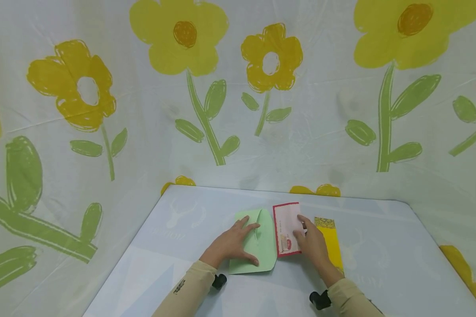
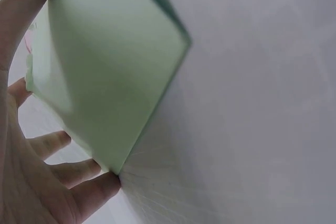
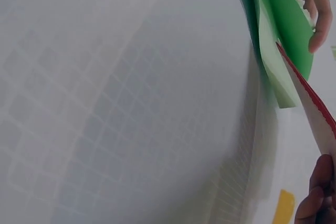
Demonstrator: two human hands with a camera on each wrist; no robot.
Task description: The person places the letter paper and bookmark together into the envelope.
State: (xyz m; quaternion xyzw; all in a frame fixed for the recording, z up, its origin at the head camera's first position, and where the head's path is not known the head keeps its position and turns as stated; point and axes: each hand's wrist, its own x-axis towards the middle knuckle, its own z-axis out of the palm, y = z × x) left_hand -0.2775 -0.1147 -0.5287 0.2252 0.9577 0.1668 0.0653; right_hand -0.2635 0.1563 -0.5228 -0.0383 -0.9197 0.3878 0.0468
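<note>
A light green envelope [image 1: 266, 253] is in my left hand [image 1: 231, 243], which spreads over its left side and holds it between thumb and fingers. In the left wrist view the fingertips [image 2: 100, 184] lie along the edge of the envelope [image 2: 113, 77]. My right hand [image 1: 314, 244] pinches the right side of a pale pink card [image 1: 286, 222] with a red border and a small printed picture. In the right wrist view the far corner of the card [image 3: 310, 106] is at the gaping mouth of the envelope [image 3: 273, 66].
A yellow strip with a patterned gold end [image 1: 332, 244] lies on the white table [image 1: 174, 246], partly behind my right forearm. A wrist camera [image 1: 320, 300] sits by the right cuff, another [image 1: 219, 281] by the left. Behind the table hangs a flower-printed cloth [image 1: 301, 145].
</note>
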